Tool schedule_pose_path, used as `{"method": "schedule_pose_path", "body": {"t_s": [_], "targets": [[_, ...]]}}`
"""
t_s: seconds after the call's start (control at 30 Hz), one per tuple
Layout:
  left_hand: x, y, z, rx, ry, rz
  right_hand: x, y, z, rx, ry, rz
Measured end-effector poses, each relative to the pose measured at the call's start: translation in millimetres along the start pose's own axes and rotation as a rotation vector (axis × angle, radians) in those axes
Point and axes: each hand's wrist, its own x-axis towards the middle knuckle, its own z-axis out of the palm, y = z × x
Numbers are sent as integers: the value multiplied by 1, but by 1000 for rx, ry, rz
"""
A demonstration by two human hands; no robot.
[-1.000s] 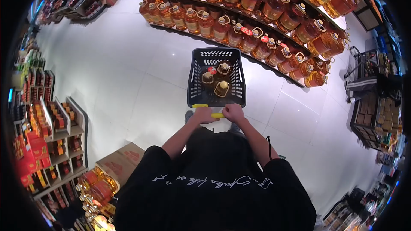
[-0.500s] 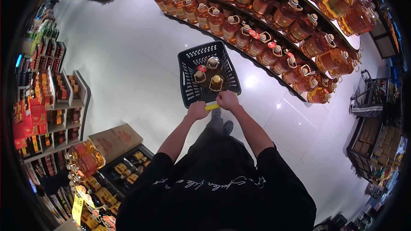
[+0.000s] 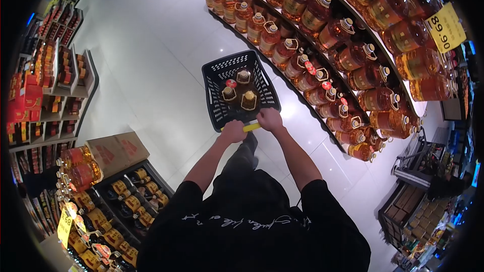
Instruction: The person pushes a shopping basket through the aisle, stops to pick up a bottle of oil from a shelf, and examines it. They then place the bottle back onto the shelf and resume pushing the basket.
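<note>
Both of my hands are wrapped round the yellow handle (image 3: 251, 127) of a black shopping basket (image 3: 217, 106). My left hand (image 3: 234, 131) grips the handle's left part, and my right hand (image 3: 269, 119) holds it close to the right end, by the basket's near corner. Inside the basket stand three capped bottles: one at the back (image 3: 243, 76), one at the left (image 3: 229, 93) and one nearer my right hand (image 3: 249, 100). A round red tag (image 3: 231, 83) shows beside them. The lower part of the basket is hidden by the bottles and its near wall.
Curved shelves of large amber bottles (image 3: 307, 10) run along the right, close to the basket. A cardboard box (image 3: 118, 153) and a bin of dark bottles (image 3: 132, 202) stand at the lower left. Further left are shelves (image 3: 91, 78); a person (image 3: 447, 186) is at the far right.
The view has turned, and the bottle shelves reach lower on the right. The basket appears slightly further left, still held by both hands. My legs have changed position in a step.
</note>
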Motion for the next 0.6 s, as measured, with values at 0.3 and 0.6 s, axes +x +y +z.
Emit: {"method": "schedule_pose_path", "body": {"t_s": [0.3,0.6], "targets": [[58,-13,-49,-44,145,-52,94,-14,-20,-61,-110,-14],[96,-14,-78,11,451,-176,178,-30,-17,-121,-73,30]]}}
